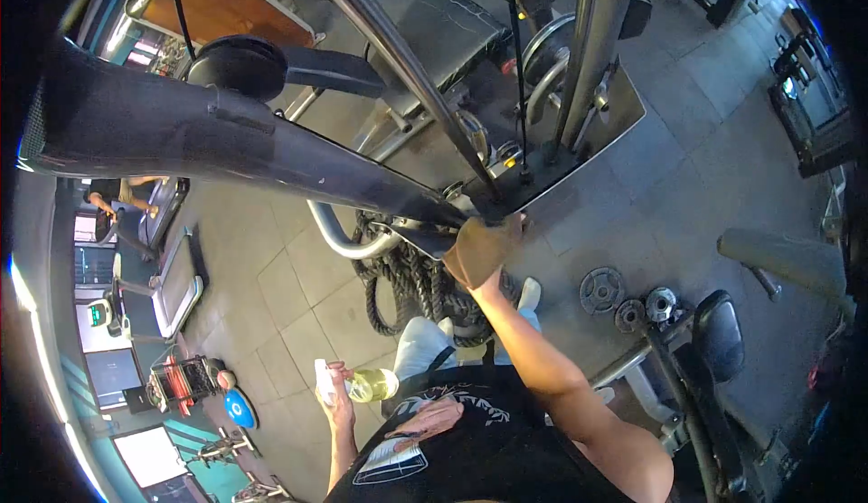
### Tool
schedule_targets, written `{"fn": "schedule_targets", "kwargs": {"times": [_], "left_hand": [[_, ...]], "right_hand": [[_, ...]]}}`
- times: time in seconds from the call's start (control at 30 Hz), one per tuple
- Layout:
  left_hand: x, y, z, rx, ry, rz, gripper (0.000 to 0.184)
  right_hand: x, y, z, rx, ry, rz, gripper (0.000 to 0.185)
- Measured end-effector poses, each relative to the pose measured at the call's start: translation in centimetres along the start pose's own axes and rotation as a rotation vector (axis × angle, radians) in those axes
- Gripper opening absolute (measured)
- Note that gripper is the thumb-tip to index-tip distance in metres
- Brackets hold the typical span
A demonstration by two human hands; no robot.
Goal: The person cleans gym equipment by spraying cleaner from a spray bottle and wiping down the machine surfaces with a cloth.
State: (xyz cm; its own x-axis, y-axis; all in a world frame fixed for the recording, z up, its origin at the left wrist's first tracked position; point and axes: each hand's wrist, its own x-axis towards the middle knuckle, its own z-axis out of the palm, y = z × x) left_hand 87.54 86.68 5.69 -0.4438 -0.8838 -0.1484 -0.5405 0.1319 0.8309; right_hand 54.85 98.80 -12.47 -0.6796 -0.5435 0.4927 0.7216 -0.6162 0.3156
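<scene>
My left hand [336, 403] is closed around the neck of a spray bottle [372, 385] with a white spray head and yellowish liquid inside. The bottle lies tilted on its side in front of my black shirt. My right arm reaches forward, and my right hand [488, 284] grips a brown cloth [479, 251] that hides most of the fingers. That cloth is against the lower part of a cable machine, where its dark frame tube [362, 185] meets the base. Just below the cloth, a thick black rope [398, 290] lies heaped on the floor.
Weight plates [601, 291] lie on the floor to the right, near a machine with a black pad [719, 336]. A curved grey tube [339, 236] juts out beside the rope. Treadmills [178, 286] and a blue balance trainer [239, 408] stand left; another person is farther off.
</scene>
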Motion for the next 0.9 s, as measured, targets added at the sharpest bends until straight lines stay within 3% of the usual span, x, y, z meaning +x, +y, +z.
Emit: {"fn": "schedule_targets", "kwargs": {"times": [0.07, 0.13, 0.17, 0.2, 0.3, 0.4, 0.47, 0.53, 0.67, 0.73, 0.9], "left_hand": [[1.1, -0.8, -1.1, -0.011, -0.064, 0.028, 0.035], [1.6, -0.7, -1.8, 0.017, -0.121, 0.042, 0.036], [1.8, 0.2, -1.9, 0.1, -0.128, 0.094, 0.037], [2.6, -0.3, -2.4, 0.083, -0.147, 0.104, 0.038], [5.2, -2.0, -4.2, 0.07, -0.217, 0.124, 0.037], [9.7, -3.6, -5.5, 0.078, -0.309, 0.174, 0.035], [13.8, -6.1, -6.3, 0.024, -0.41, 0.227, 0.033], [17.8, -6.6, -7.1, 0.048, -0.527, 0.286, 0.031], [23.1, -6.6, -7.9, 0.111, -0.674, 0.36, 0.028], [24.4, -6.6, -8.7, 0.142, -0.654, 0.339, 0.028], [21.2, -7.8, -9.8, 0.206, -0.512, 0.299, 0.03]], "right_hand": [[0.3, -2.2, -0.8, -0.009, 0.123, -0.119, 0.067], [1.6, -7.0, 1.0, -0.462, 0.758, -0.439, 0.064], [2.1, -9.3, 0.9, -1.272, 0.787, -0.504, 0.062], [2.5, -11.7, 0.8, -2.058, 1.022, -0.63, 0.068], [1.5, -15.0, -1.5, -1.68, 1.153, -0.638, 0.076], [3.9, -7.1, 1.6, -1.869, 1.327, -0.778, 0.053], [3.7, -1.8, 1.1, -1.895, 1.381, -0.807, 0.079], [2.9, -0.4, 0.3, -2.118, 1.459, -0.693, 0.09], [4.9, -1.4, 1.9, -2.162, 1.801, -0.489, 0.09], [5.9, -1.3, 3.0, -2.166, 1.999, -0.295, 0.09], [6.6, -1.2, 3.9, -2.155, 2.044, -0.305, 0.084]]}}
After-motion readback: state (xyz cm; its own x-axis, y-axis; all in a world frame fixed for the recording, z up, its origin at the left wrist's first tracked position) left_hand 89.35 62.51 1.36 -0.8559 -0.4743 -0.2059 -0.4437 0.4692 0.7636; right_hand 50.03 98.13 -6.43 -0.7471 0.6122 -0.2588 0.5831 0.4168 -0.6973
